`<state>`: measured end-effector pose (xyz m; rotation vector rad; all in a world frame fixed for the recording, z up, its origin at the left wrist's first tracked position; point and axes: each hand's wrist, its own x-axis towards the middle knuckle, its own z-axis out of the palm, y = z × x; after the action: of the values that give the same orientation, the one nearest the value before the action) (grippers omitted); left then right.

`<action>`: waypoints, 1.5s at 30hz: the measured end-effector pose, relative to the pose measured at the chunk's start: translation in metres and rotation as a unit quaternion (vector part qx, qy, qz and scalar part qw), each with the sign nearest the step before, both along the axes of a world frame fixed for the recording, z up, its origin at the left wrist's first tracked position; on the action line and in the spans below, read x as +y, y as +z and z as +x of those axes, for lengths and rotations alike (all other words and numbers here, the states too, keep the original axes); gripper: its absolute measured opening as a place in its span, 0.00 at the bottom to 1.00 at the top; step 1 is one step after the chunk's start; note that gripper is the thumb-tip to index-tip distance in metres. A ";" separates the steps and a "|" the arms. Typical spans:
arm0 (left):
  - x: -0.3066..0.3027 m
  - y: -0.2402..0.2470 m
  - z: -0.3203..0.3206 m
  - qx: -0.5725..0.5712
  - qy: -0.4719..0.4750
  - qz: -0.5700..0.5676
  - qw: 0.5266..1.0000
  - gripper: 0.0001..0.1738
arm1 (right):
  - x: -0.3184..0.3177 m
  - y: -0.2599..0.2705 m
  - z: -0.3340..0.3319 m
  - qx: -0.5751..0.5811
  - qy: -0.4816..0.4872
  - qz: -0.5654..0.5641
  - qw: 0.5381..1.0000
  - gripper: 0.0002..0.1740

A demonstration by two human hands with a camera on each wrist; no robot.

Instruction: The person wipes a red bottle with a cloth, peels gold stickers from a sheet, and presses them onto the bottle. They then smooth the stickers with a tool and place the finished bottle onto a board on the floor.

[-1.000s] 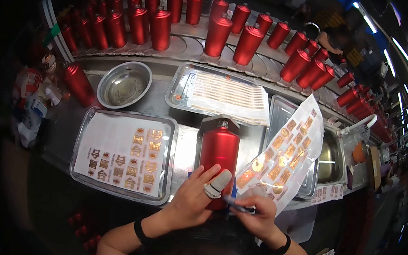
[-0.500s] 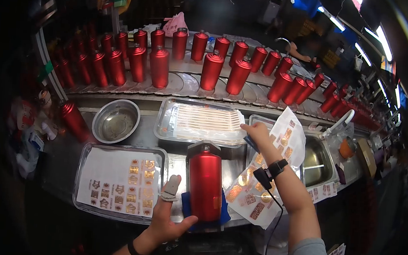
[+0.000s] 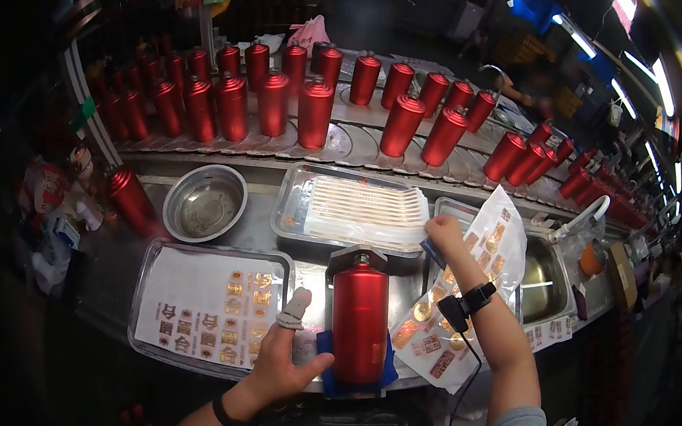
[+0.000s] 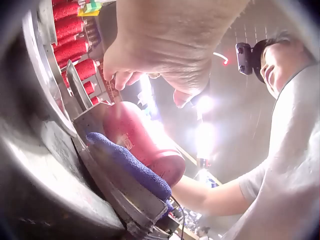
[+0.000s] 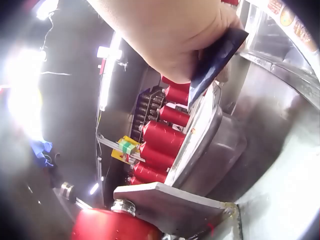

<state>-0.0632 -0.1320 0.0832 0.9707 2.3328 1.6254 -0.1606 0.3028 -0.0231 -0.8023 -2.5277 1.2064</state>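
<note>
A red bottle (image 3: pixel 359 323) lies on a metal cradle (image 3: pixel 346 259) padded with blue cloth (image 4: pixel 131 165), its neck pointing away from me. My left hand (image 3: pixel 275 363) is beside the bottle's left side, fingers extended and thumb toward it. A pale cover (image 3: pixel 294 308) wraps one of its fingers. Farther off, my right hand (image 3: pixel 445 233) is at the right edge of the label strips (image 3: pixel 365 207) in a metal tray (image 3: pixel 280 209). It grips a dark blue flat scraper (image 5: pixel 217 65). Its fingertips are mostly hidden.
A tray (image 3: pixel 146 334) of gold label sheets lies left, a metal bowl (image 3: pixel 205 203) behind it. At right, a large gold sticker sheet (image 3: pixel 504 231) overlaps another tray near a sink (image 3: pixel 543 284). Several red bottles (image 3: pixel 314 114) stand along the conveyor. A cable (image 3: pixel 467 377) hangs from my right wrist.
My right hand has moved from the bottle's lower end to the label strips, still holding the scraper. My left hand has come off the bottle to its left side. The head view has shifted.
</note>
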 end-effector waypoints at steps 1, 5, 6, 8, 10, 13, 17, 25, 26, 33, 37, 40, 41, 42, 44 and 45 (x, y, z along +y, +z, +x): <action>0.000 0.002 -0.002 -0.010 0.003 -0.004 1.000 0.49 | -0.011 0.012 0.002 0.005 -0.014 0.080 0.997 0.13; -0.001 0.010 -0.010 -0.003 0.019 -0.022 1.000 0.45 | -0.039 0.047 0.014 0.040 -0.023 0.292 0.955 0.11; -0.001 0.013 -0.013 0.013 0.026 -0.026 0.999 0.43 | -0.041 0.053 0.015 0.054 -0.012 0.319 0.946 0.11; 0.002 0.015 -0.022 -0.045 0.041 0.010 0.998 0.37 | -0.053 0.072 0.019 0.088 0.026 0.290 0.953 0.10; 0.011 0.045 -0.031 -0.181 0.077 0.054 0.979 0.26 | -0.069 0.099 0.023 0.128 0.073 0.239 0.960 0.10; 0.035 0.061 -0.069 -0.146 0.064 0.090 0.983 0.21 | -0.100 0.144 0.031 0.179 0.143 0.160 0.960 0.09; 0.116 0.075 -0.113 0.001 -0.009 0.148 0.989 0.20 | -0.144 0.182 0.045 0.216 0.195 0.140 0.946 0.08; 0.090 0.089 -0.070 -0.086 -0.124 0.060 0.987 0.29 | -0.130 0.199 0.144 0.189 0.096 -0.182 0.960 0.07; 0.076 0.088 -0.063 -0.096 -0.124 0.063 0.986 0.30 | -0.122 0.193 0.159 0.158 0.084 -0.227 0.957 0.08; 0.033 0.082 0.005 -0.176 -0.076 0.012 0.981 0.30 | -0.107 0.124 0.258 0.033 0.070 -0.324 0.943 0.11; 0.062 0.067 0.038 0.027 -0.177 -0.038 0.983 0.10 | -0.104 0.101 0.281 -0.060 0.072 -0.110 0.990 0.18; 0.085 0.065 0.057 0.084 -0.210 -0.016 0.974 0.08 | -0.132 0.117 0.271 0.032 0.129 -0.187 0.973 0.23; 0.088 0.066 0.059 0.089 -0.216 -0.020 0.972 0.07 | -0.150 0.150 0.262 0.033 0.203 -0.181 0.962 0.23; 0.090 0.068 0.060 0.077 -0.211 -0.028 0.974 0.08 | -0.157 0.140 0.265 0.075 0.275 -0.093 0.954 0.22; 0.087 0.073 0.061 0.058 -0.181 -0.043 0.981 0.08 | -0.177 0.140 0.257 0.114 0.293 -0.131 0.940 0.15; 0.080 0.073 0.062 0.035 -0.169 -0.068 0.983 0.10 | -0.180 0.146 0.258 0.063 0.294 -0.142 0.943 0.12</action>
<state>-0.0014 -0.0519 0.1564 1.3244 2.1382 1.3037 0.0976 0.1232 0.1229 0.0155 -2.5967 1.7611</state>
